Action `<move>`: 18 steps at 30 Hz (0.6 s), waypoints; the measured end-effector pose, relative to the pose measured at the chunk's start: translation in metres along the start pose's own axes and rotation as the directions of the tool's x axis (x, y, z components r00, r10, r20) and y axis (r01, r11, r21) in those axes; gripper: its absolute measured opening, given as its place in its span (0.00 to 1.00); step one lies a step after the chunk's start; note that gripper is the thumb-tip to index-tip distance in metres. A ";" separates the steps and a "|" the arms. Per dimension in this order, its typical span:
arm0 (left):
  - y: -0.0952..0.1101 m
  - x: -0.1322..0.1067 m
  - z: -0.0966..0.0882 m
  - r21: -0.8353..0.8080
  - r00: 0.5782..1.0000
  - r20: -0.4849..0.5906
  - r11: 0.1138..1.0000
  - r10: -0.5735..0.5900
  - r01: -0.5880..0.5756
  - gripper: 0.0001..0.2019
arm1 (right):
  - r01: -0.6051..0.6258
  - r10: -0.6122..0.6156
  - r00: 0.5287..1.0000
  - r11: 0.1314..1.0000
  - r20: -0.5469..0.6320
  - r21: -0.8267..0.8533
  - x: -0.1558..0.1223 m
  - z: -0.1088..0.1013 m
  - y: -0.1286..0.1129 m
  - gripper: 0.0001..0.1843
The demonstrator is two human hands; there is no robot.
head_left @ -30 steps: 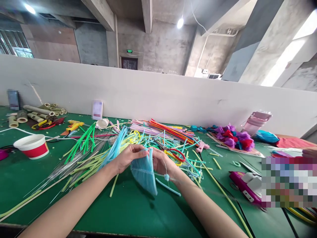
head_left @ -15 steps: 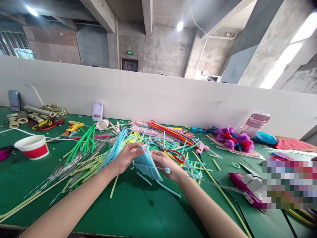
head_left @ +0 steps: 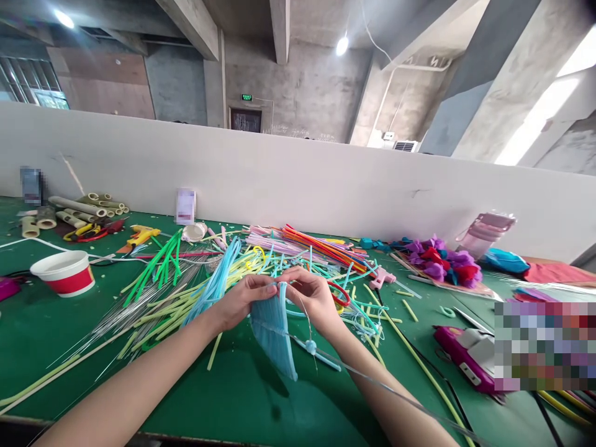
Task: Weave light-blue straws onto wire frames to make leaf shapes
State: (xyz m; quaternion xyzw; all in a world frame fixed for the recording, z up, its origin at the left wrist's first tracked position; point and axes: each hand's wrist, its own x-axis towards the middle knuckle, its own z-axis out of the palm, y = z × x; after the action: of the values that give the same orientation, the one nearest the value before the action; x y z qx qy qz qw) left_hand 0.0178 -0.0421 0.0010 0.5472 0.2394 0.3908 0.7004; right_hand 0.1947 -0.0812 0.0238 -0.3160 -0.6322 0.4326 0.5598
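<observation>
A fan-shaped panel of light blue pipe cleaners (head_left: 275,335) laid side by side hangs above the table between my hands. My left hand (head_left: 249,297) pinches its upper left edge between thumb and fingers. At the top right corner, the fingertips of my right hand (head_left: 314,295) close on the same panel, close to the left thumb. A thin wire with a small blue bead-like ball (head_left: 310,346) dangles below my right hand, and a long strand crosses the right forearm. Behind the left hand lies a bundle of blue pipe cleaners (head_left: 223,267).
Green pipe cleaners (head_left: 161,270), orange ones (head_left: 321,248) and scissors with red handles (head_left: 342,293) lie beyond the hands. A paper cup (head_left: 63,276) and a yellow glue gun (head_left: 142,234) are left; a pink glue gun (head_left: 382,277) and purple power strip (head_left: 459,360) are right.
The blue panel has turned and now hangs more steeply, its lower tip further down. My right hand has risen to the top edge, its fingers coming near the left thumb.
</observation>
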 end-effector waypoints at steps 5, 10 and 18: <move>-0.002 0.001 -0.003 -0.015 1.000 -0.004 1.000 0.015 -0.015 0.13 | -0.013 0.013 1.000 0.999 -0.004 -0.030 -0.001 0.000 0.000 0.10; -0.004 0.003 -0.006 -0.038 0.999 -0.018 0.998 0.047 -0.047 0.11 | 0.018 -0.018 1.000 0.996 -0.006 -0.082 -0.004 0.001 -0.004 0.09; -0.007 0.006 -0.010 -0.062 0.999 -0.027 0.998 0.028 -0.029 0.13 | 0.023 -0.023 1.000 0.997 -0.003 -0.076 -0.006 0.003 -0.001 0.06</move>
State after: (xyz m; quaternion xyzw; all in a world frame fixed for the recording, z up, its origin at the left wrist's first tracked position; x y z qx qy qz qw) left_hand 0.0159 -0.0321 -0.0083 0.5230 0.2284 0.4153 0.7084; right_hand 0.1930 -0.0871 0.0221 -0.3303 -0.6507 0.4013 0.5536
